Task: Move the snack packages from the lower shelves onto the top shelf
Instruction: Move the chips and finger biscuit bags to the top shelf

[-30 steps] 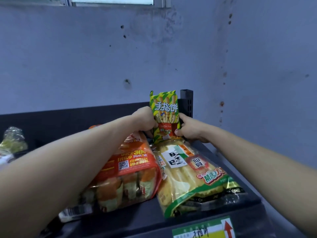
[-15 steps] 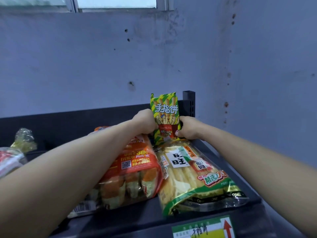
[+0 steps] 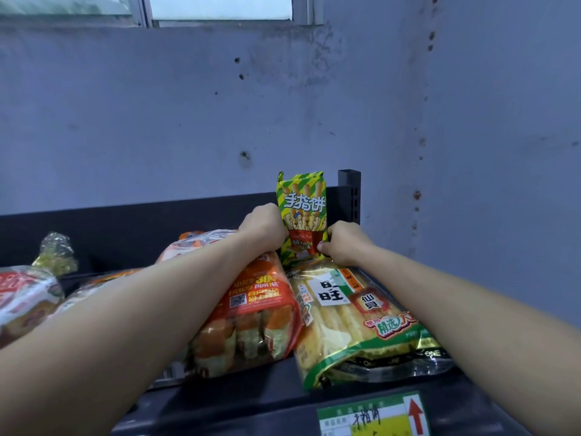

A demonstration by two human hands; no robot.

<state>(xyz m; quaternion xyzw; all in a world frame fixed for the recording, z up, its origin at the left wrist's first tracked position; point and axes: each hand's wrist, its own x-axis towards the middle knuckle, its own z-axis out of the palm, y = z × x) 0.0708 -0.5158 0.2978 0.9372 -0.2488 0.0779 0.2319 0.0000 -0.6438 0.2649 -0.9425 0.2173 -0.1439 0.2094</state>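
The person holds a small green-and-yellow snack pack upright at the back right of the dark top shelf. The left hand grips its left edge and the right hand pinches its right lower edge. In front lie an orange package and a rice cracker bag, side by side and touching.

A shop: packaged snacks on a dark metal shelf bearing a price label
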